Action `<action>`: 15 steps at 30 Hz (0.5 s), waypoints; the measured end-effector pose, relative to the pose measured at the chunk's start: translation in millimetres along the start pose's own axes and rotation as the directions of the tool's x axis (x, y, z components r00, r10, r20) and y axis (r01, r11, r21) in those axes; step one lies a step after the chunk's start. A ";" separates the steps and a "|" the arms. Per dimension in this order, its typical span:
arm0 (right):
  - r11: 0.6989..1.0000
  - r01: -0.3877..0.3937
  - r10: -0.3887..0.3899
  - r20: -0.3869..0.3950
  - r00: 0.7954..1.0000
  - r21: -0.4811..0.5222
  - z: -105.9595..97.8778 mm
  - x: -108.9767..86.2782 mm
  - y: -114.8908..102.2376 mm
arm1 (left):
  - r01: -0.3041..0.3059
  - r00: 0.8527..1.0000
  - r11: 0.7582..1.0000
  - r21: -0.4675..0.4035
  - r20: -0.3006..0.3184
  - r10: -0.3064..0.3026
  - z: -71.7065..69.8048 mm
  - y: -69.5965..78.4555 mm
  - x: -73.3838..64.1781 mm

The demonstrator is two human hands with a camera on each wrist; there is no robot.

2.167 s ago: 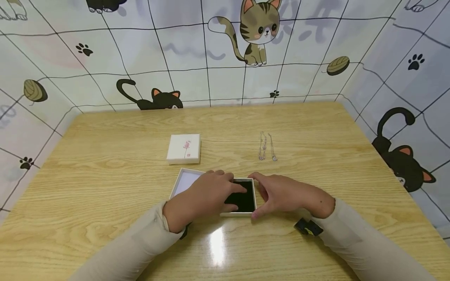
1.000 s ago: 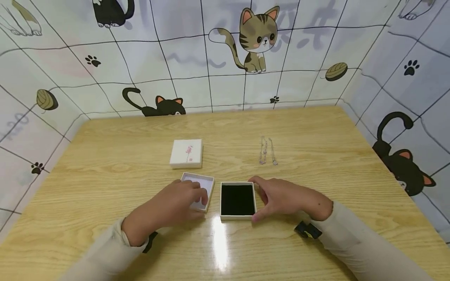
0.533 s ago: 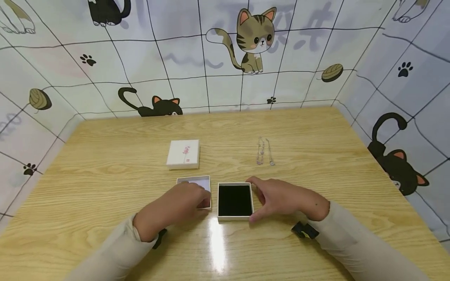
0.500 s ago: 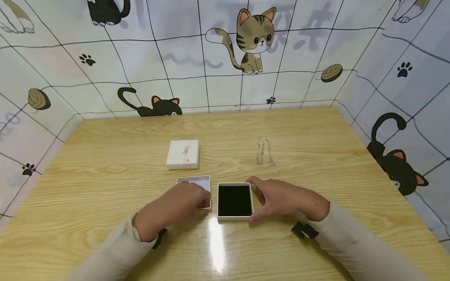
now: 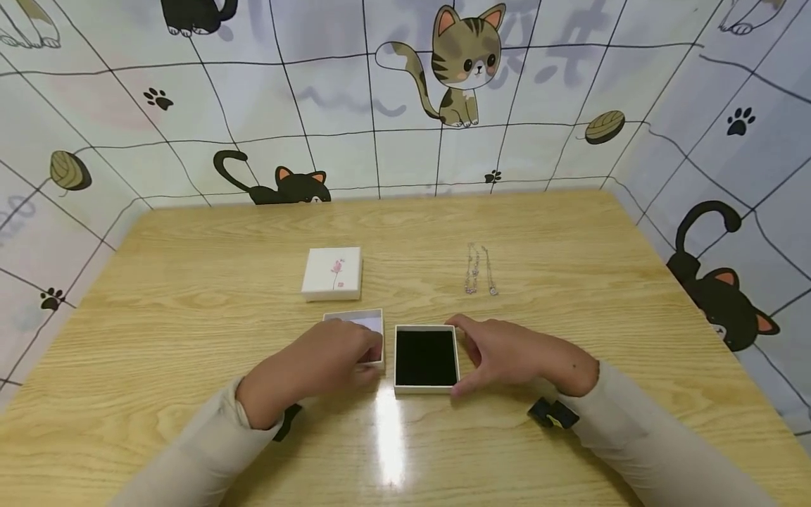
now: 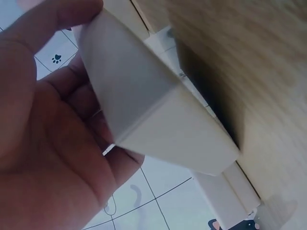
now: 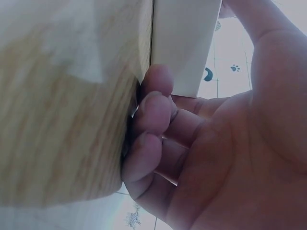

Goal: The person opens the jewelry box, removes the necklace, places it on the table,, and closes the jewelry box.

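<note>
In the head view my left hand pinches the shallow white box lid across its near part, covering much of it. The left wrist view shows the lid's outer wall between thumb and fingers, tilted, with a dark gap between it and the tabletop. My right hand holds the open white box with a black lining by its right side, thumb at the near corner and forefinger at the far one. In the right wrist view the other fingers curl against the table beside the box wall.
A closed white box with a pink flower print stands behind the lid. Silver chains and a pendant necklace lie farther back on the right. Cat-patterned wall covering borders the wooden table at the back and sides.
My left hand has left the black lining, moved left and taken hold of the lid. The slanted lid has turned straighter alongside the box. My right hand has kept its hold.
</note>
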State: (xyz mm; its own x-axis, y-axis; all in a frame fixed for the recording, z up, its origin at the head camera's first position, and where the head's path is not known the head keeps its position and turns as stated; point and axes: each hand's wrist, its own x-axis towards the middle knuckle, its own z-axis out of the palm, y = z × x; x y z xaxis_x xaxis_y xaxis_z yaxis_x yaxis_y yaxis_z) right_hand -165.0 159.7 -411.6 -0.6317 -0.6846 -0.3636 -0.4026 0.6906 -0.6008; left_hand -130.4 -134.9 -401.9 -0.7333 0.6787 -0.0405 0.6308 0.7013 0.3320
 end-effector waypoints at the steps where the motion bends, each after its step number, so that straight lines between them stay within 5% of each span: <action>1: 1.000 0.002 -0.002 -0.001 1.000 0.001 0.0 -0.1 0.3 | 0.003 1.000 1.000 0.003 -0.010 -0.003 -0.7 0.4 0.0; 9: 1.000 0.003 -0.003 -0.009 1.000 -0.003 0.0 -1.4 -0.2 | -0.019 0.997 1.000 0.018 -0.075 0.020 -2.3 3.0 1.1; 15: 1.000 0.003 -0.003 0.000 1.000 -0.002 -1.8 -0.7 -0.7 | -0.041 0.997 0.999 0.022 -0.058 0.042 -4.1 4.2 1.9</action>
State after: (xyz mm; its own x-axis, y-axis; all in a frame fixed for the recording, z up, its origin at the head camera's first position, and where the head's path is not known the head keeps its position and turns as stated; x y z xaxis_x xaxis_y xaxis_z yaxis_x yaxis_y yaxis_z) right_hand -165.5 160.1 -409.6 -0.6308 -0.6864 -0.3619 -0.4058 0.6894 -0.6001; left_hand -130.3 -131.5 -396.7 -0.7195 0.6939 0.0283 0.6658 0.6775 0.3126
